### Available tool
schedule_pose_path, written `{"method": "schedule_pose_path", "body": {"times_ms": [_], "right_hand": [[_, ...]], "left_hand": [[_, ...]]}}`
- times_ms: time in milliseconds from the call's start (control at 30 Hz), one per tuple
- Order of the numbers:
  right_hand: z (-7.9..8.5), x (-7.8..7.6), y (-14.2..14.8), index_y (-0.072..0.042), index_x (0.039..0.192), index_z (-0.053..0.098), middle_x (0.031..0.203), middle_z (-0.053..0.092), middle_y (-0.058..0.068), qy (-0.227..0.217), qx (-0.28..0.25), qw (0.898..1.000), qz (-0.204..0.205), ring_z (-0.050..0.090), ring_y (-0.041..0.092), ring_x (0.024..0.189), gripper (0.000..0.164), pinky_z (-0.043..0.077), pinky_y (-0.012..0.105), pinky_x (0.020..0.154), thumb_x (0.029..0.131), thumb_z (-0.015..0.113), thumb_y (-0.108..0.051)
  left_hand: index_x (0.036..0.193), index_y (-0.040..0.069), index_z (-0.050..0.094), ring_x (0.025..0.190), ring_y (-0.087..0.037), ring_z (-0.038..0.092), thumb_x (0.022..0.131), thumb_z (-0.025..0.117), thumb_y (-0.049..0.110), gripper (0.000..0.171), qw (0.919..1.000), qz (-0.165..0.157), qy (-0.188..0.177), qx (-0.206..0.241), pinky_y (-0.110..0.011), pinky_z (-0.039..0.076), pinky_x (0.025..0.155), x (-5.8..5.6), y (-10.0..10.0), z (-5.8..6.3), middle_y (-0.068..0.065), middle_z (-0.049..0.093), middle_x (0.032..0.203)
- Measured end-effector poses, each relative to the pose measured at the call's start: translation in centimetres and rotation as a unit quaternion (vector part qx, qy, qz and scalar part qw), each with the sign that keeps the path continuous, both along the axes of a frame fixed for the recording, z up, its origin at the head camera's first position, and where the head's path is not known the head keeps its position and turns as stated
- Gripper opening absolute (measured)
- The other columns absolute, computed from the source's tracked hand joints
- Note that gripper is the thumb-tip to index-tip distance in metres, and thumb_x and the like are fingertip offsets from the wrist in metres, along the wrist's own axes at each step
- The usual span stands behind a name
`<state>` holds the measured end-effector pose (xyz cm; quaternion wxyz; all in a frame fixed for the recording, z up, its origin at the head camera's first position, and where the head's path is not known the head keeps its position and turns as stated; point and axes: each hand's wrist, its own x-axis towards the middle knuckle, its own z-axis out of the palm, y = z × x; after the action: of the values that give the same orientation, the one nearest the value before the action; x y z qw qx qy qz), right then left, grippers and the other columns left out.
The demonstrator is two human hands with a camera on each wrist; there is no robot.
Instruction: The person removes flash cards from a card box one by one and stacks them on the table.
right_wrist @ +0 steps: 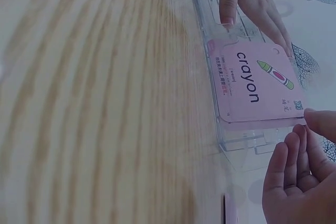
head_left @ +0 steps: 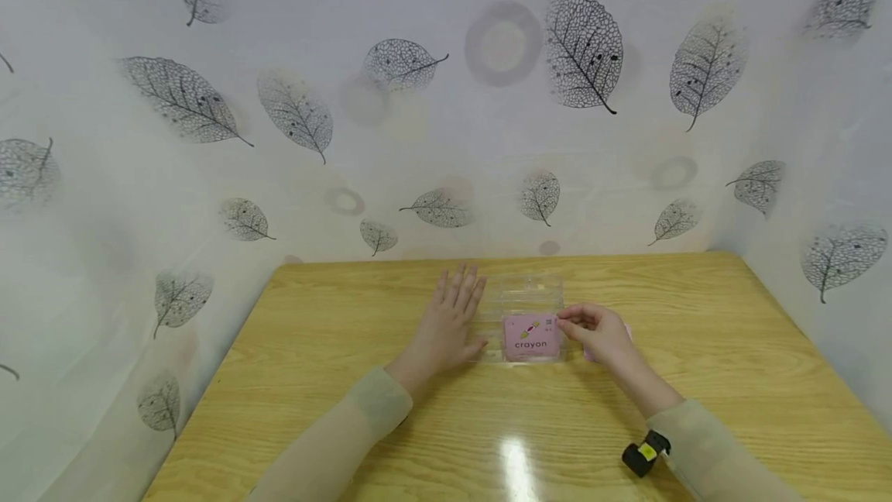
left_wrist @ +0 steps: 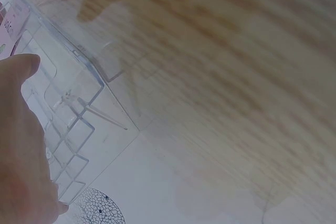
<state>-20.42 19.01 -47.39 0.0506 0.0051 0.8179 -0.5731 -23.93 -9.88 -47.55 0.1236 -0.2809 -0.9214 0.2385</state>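
A pink flash card (head_left: 531,337) printed with the word "crayon" and a drawn crayon stands in the front right slot of a clear plastic organizer (head_left: 533,283). My right hand (head_left: 602,331) pinches the card's upper right corner between thumb and fingertips, seen close up in the right wrist view, where the card (right_wrist: 257,82) leans in front of at least one other pink card edge. On the left side of the organizer rests my left hand (head_left: 446,331), its fingers straight and spread. The left wrist view shows its thumb over the clear dividers (left_wrist: 68,124).
Partly hidden behind the right hand, a pink stack (head_left: 589,352) lies on the wooden table (head_left: 334,331) just right of the organizer. A leaf-patterned white curtain (head_left: 446,130) encloses the table at the back and sides. A black wrist device (head_left: 644,453) sits at the right sleeve.
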Motion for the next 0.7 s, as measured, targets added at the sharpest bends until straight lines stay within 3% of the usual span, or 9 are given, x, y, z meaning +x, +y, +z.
{"method": "schedule_pose_path", "body": {"times_ms": [200, 700], "right_hand": [[-0.06, -0.33, -0.16, 0.005, 0.118, 0.071, 0.088, 0.069, -0.009, -0.009, -0.003, 1.0, -0.011, 0.059, 0.004, 0.075, 0.027, 0.044, 0.019, 0.05, 0.1, 0.074, -0.014], [0.03, -0.65, -0.46, 0.003, 0.116, 0.072, 0.089, 0.069, -0.009, -0.009, 0.014, 1.0, -0.019, 0.059, 0.003, 0.079, 0.026, 0.049, 0.02, 0.056, 0.101, 0.074, -0.017]], "left_hand": [[0.171, 0.005, 0.007, 0.167, -0.038, 0.005, 0.1, 0.037, 0.079, 0.107, 1.0, 0.001, -0.009, 0.0, -0.055, 0.012, 0.137, -0.15, -0.07, -0.01, -0.019, 0.002, 0.179], [0.171, 0.006, 0.005, 0.167, -0.038, 0.011, 0.1, 0.034, 0.08, 0.107, 0.9998, 0.005, -0.013, -0.013, -0.055, 0.01, 0.137, -0.78, -0.14, -0.01, -0.018, -0.001, 0.179]]}}
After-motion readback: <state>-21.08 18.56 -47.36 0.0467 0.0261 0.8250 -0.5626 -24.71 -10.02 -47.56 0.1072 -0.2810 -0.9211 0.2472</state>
